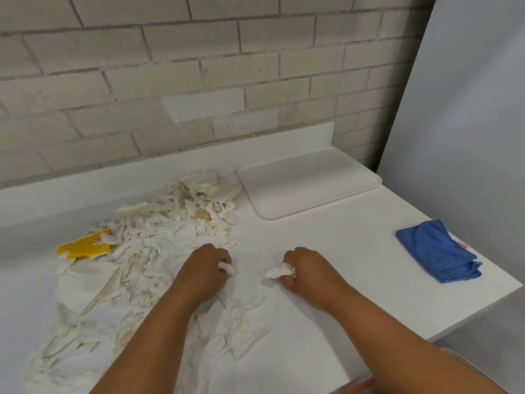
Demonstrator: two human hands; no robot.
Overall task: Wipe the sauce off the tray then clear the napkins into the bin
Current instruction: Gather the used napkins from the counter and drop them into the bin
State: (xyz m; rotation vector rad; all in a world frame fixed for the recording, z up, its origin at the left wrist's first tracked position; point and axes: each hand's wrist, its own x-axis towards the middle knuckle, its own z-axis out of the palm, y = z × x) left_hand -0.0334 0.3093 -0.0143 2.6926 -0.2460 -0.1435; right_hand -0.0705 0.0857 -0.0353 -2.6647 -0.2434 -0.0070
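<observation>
Clearing step: left hand (208, 264) and right hand (304, 268) each clench a napkin wad (277, 272), the clean-looking tray (308, 180) beyond them; next, a carry to the unseen bin.

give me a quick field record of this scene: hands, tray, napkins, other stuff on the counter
left hand: left hand grips a small napkin wad
right hand: right hand pinches a crumpled napkin
tray: white tray at the back right of the counter, no sauce visible on it
napkins: napkin pile spread over the counter's left side
other: yellow packet in the pile; blue cloth folded at the right edge
bin: not in view
</observation>
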